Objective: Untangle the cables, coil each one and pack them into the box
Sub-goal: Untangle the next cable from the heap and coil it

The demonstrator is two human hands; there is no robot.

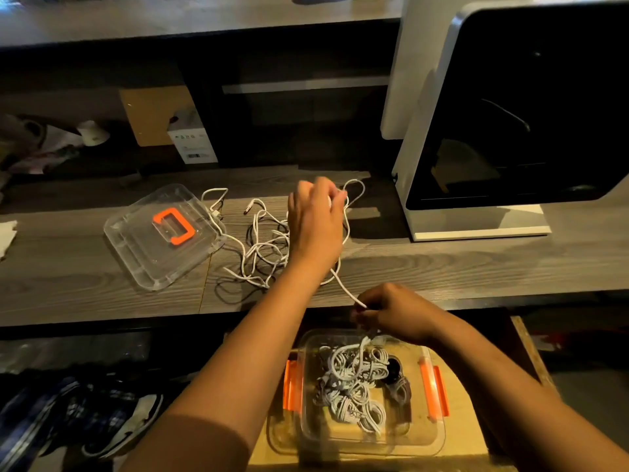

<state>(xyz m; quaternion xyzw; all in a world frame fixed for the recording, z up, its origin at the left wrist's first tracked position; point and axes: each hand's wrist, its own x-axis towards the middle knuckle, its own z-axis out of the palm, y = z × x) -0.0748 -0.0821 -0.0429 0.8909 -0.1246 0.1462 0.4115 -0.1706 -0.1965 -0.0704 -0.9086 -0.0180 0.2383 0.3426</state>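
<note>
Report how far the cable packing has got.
Done: several coiled grey cables lie in the clear plastic box with orange latches. In hand: the left hand and right hand grip one white cable stretched between them. Left: the tangle of white and dark cables on the desk; the clear lid is off.

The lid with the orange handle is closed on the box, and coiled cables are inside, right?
No, the lid lies on the table, off the box, as the head view shows. The coiled cables are inside the open box.
</note>
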